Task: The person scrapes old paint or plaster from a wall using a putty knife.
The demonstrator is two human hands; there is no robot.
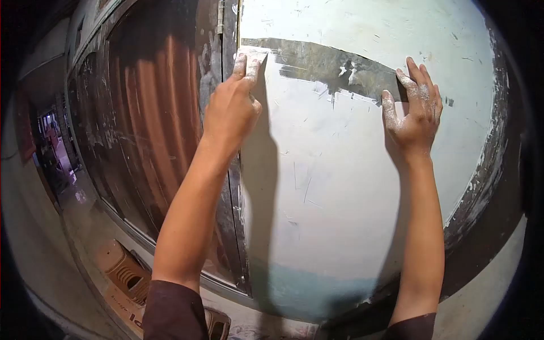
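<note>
My left hand [232,110] is up at the panel's left edge. Its index and middle fingers, dusted white, press on a pale flat piece [255,54] with a thin dark edge; the other fingers are curled. A rough grey band [317,61] crosses the white panel [334,164] from there, sloping down to the right. At the band's right end, my right hand [418,110] rests against the surface with fingers spread and white-dusted tips, and nothing shows in it. Scratches and ragged white edges line the band.
A dark wooden frame with a hinge [220,17] borders the panel on the left, beside a reddish-brown curtain [170,107] behind a pane. Low at the left stands a brown plastic stool [122,266]. Dark, paint-smeared trim [487,164] curves along the right.
</note>
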